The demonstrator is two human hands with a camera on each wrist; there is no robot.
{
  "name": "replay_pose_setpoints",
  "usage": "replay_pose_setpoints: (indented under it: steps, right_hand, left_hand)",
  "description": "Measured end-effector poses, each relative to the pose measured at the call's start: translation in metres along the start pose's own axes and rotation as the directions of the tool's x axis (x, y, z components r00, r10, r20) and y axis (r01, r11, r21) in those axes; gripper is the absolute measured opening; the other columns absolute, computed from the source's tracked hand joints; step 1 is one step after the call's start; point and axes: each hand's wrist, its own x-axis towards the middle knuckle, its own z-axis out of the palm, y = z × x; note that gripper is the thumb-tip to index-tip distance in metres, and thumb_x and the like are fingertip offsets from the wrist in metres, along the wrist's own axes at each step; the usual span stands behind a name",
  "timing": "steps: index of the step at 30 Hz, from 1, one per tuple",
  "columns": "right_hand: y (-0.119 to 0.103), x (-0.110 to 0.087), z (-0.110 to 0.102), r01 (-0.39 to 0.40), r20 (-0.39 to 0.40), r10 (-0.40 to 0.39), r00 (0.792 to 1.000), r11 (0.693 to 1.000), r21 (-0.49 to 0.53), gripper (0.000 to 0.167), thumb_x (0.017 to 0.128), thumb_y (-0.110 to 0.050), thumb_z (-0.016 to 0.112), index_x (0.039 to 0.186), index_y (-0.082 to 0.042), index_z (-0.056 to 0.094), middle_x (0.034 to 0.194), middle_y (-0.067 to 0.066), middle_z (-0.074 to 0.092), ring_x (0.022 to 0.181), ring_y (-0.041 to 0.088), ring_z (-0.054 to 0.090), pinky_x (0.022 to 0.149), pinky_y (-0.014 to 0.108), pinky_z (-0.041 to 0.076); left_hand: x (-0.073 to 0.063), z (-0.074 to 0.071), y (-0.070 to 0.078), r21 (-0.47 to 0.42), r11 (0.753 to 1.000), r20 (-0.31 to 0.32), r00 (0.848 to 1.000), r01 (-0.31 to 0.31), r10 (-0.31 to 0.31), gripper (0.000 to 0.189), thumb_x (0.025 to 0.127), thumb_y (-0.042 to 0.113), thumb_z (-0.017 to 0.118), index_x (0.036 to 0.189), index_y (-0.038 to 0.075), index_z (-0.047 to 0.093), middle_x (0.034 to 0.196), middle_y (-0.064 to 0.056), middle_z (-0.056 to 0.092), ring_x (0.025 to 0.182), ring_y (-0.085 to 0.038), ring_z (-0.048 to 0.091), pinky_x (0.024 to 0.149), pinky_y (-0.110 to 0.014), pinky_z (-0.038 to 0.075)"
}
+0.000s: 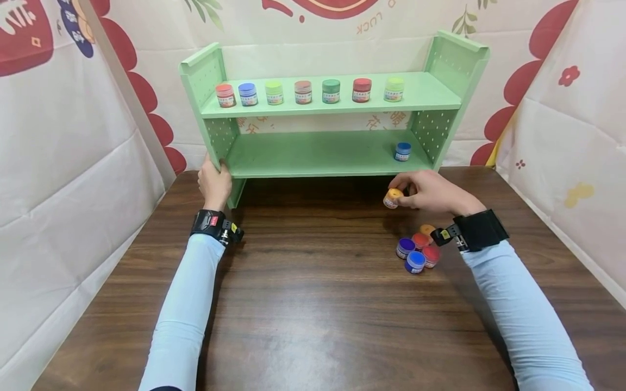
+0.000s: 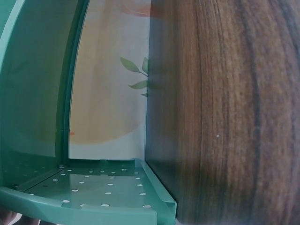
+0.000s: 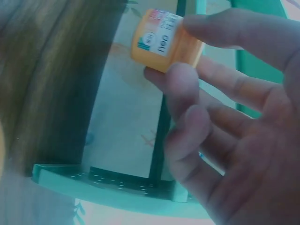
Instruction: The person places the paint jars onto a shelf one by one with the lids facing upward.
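Observation:
My right hand (image 1: 435, 191) pinches a small orange paint jar (image 1: 392, 199) between thumb and fingers, in front of the lower board at its right end. In the right wrist view the jar (image 3: 157, 40) is tipped, its "deli" label showing. My left hand (image 1: 214, 183) grips the left side panel of a light green two-tier shelf (image 1: 313, 155); in the left wrist view only bits of its fingers (image 2: 28, 219) show at the panel's edge. On the lower board one blue jar (image 1: 402, 152) stands near the right end.
Along the upper board stands a row of several jars, from a coral jar (image 1: 225, 95) to a light green jar (image 1: 393, 89). Below my right wrist, purple (image 1: 405, 248), blue (image 1: 415, 262), red (image 1: 431, 255) and orange (image 1: 427, 230) jars cluster on the wooden table (image 1: 313, 304). Printed cloth surrounds the table.

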Motion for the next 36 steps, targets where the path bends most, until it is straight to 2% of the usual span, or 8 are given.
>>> replay_pose_setpoints:
  steps: [3,10,13,17,22,28,31,36]
  right_hand:
    - [-0.003,-0.003,-0.006,-0.005,-0.041,0.005,0.999,1.000,-0.011,0.029,0.093,-0.014,0.075,0.121,-0.011,0.070,0.100,0.003,0.074,0.071,0.016,0.055,0.063,0.029,0.043]
    - [-0.012,-0.002,-0.022,-0.014,-0.106,0.012,0.994,1.000,-0.016,0.034,0.097,-0.017,0.072,0.129,-0.010,0.066,0.084,0.007,0.069,0.068,0.017,0.058,0.058,0.028,0.042]
    - [-0.015,0.007,-0.028,0.008,-0.112,-0.010,0.994,1.000,-0.024,0.035,0.099,-0.017,0.069,0.132,-0.008,0.063,0.103,0.012,0.071,0.069,0.017,0.063,0.060,0.028,0.045]
    - [-0.020,0.022,-0.035,0.022,-0.076,-0.023,0.997,1.000,-0.011,0.036,0.101,-0.017,0.065,0.134,-0.004,0.060,0.124,0.018,0.065,0.069,0.017,0.067,0.062,0.027,0.050]
    - [-0.028,0.044,-0.045,0.009,-0.048,-0.011,0.999,0.999,-0.031,0.034,0.102,-0.018,0.065,0.131,-0.002,0.062,0.116,0.018,0.068,0.066,0.018,0.064,0.059,0.028,0.051]
    - [-0.032,0.063,-0.057,-0.059,0.023,0.059,0.998,0.998,-0.017,0.036,0.102,-0.022,0.064,0.134,-0.007,0.065,0.103,0.016,0.074,0.063,0.024,0.067,0.057,0.035,0.054]
    - [-0.032,0.072,-0.060,-0.072,0.056,0.073,0.996,0.997,-0.030,0.035,0.102,-0.020,0.062,0.134,-0.008,0.066,0.108,0.018,0.074,0.061,0.024,0.068,0.058,0.036,0.056]
    - [-0.033,0.085,-0.063,-0.084,0.097,0.091,0.991,0.994,-0.075,0.035,0.099,-0.014,0.061,0.133,-0.005,0.066,0.125,0.021,0.068,0.059,0.021,0.066,0.059,0.037,0.057]
  left_hand:
    - [-0.001,0.002,0.001,0.002,1.000,0.002,1.000,-0.009,0.009,0.030,0.104,0.024,0.050,0.129,0.012,0.061,0.133,-0.022,0.068,0.120,-0.048,0.065,0.093,-0.064,0.049]
    - [-0.001,0.003,0.001,-0.001,1.000,0.003,1.000,-0.009,0.009,0.029,0.103,0.024,0.051,0.128,0.013,0.061,0.132,-0.024,0.068,0.119,-0.048,0.065,0.093,-0.064,0.049]
    - [-0.001,0.003,0.001,0.002,1.000,0.003,1.000,-0.012,0.012,0.031,0.103,0.024,0.051,0.131,0.014,0.061,0.132,-0.024,0.068,0.119,-0.049,0.065,0.093,-0.064,0.049]
    - [-0.001,0.001,-0.001,0.009,1.000,-0.005,1.000,-0.015,0.015,0.032,0.103,0.024,0.051,0.132,0.015,0.060,0.132,-0.025,0.068,0.118,-0.049,0.065,0.092,-0.065,0.049]
    - [-0.001,-0.002,-0.002,0.011,1.000,-0.018,1.000,-0.019,0.019,0.032,0.102,0.025,0.051,0.132,0.014,0.061,0.132,-0.025,0.068,0.119,-0.050,0.065,0.092,-0.065,0.048]
    - [0.000,-0.002,-0.004,0.018,1.000,-0.016,1.000,-0.019,0.020,0.032,0.103,0.024,0.050,0.132,0.014,0.060,0.130,-0.025,0.069,0.116,-0.050,0.066,0.091,-0.065,0.049]
    - [0.000,-0.001,-0.003,0.014,1.000,-0.012,1.000,-0.020,0.021,0.031,0.103,0.024,0.050,0.130,0.013,0.060,0.129,-0.026,0.068,0.115,-0.050,0.066,0.090,-0.065,0.050]
    - [0.001,-0.002,-0.002,0.011,1.000,-0.008,1.000,-0.017,0.018,0.033,0.104,0.025,0.050,0.132,0.014,0.060,0.131,-0.025,0.068,0.118,-0.049,0.065,0.093,-0.065,0.049]
